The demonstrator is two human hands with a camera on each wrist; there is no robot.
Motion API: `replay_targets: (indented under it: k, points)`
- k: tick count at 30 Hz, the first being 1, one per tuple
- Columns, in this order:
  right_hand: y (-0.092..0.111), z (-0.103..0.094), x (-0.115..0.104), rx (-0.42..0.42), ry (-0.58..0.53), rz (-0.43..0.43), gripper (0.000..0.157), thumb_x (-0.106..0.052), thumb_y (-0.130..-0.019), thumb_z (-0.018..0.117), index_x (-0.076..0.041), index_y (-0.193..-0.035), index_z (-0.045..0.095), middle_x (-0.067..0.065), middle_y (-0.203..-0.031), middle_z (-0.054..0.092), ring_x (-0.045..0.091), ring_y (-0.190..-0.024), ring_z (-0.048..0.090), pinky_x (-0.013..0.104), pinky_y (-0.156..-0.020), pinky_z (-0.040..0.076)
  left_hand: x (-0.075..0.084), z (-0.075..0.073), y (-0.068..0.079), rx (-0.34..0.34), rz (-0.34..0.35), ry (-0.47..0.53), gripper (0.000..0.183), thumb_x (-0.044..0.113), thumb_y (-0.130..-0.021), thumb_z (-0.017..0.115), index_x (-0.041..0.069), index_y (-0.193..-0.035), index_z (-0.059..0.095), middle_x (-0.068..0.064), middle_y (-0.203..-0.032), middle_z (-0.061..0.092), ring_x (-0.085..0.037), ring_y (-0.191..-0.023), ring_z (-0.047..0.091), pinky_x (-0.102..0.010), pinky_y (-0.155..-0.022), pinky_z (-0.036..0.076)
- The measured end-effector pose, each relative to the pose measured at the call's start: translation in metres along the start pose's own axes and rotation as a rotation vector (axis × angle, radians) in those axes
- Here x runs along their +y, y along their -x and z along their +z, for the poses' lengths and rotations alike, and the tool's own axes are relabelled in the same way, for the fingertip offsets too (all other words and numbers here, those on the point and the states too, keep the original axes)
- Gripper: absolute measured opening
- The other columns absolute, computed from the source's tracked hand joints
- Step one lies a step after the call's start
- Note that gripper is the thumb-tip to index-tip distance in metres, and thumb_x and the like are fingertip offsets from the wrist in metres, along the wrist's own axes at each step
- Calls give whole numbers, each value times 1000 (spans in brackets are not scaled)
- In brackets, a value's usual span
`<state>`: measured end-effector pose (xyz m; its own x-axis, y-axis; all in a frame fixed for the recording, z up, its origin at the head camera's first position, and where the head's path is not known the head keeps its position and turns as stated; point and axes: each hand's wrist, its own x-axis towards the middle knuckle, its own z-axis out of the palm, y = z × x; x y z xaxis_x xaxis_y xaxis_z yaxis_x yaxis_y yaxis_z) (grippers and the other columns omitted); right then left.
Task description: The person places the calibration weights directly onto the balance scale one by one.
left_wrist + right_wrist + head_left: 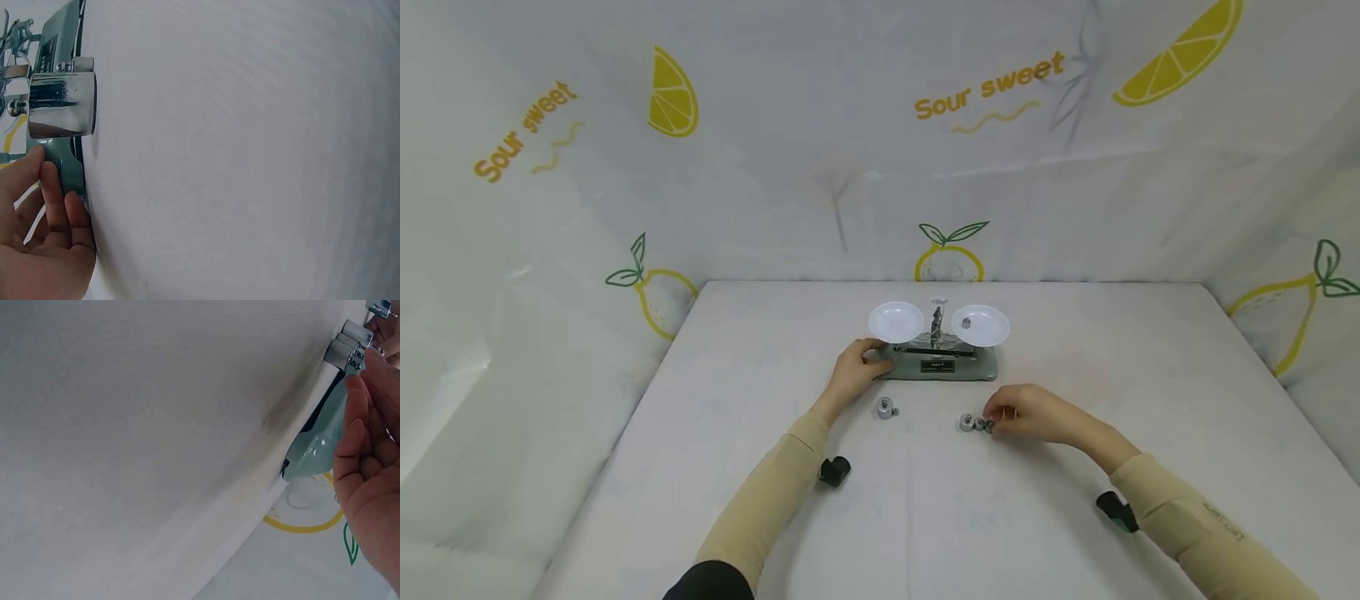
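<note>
A green balance scale (937, 364) with two white pans stands at the table's middle. My left hand (854, 371) grips the left end of its base, as the left wrist view (47, 231) also shows. On the right pan (988, 333) sits a small metal weight (966, 323); the left pan (897, 322) holds nothing visible. In front of the scale, several silver weights (967, 422) stand in a short row. With its fingertips, my right hand (1026, 412) pinches the small weight at the row's right end, partly hidden by the fingers. The right wrist view shows weights (340, 353) beside the fingertips.
A larger silver weight (884, 407) with a small one beside it stands in front of the scale's left side. The white table (880, 517) meets a white lemon-print sheet (805, 183) at the back and sides.
</note>
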<state>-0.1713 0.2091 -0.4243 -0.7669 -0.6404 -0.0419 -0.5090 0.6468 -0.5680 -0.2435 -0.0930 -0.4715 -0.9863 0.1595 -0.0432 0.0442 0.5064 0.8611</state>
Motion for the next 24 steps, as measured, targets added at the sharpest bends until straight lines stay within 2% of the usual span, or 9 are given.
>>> replay_targets:
  k: [15, 24]
  points:
    - [-2, 9, 7, -19, 18, 40, 15, -10, -77, 72, -8, -91, 65, -4, -81, 61, 1, -72, 48, 20, -64, 45, 2, 0, 2, 0, 4, -1, 44, 22, -83, 69, 8, -123, 58, -13, -127, 54, -19, -92, 59, -25, -74, 49]
    - [-2, 9, 8, -8, 56, 32, 13, -10, -80, 70, -7, -91, 66, -4, -83, 64, 0, -72, 50, 20, -65, 46, 2, 0, 2, -7, 4, 4, 45, 23, -83, 69, 9, -124, 57, -12, -127, 54, -17, -89, 58, -23, -72, 49]
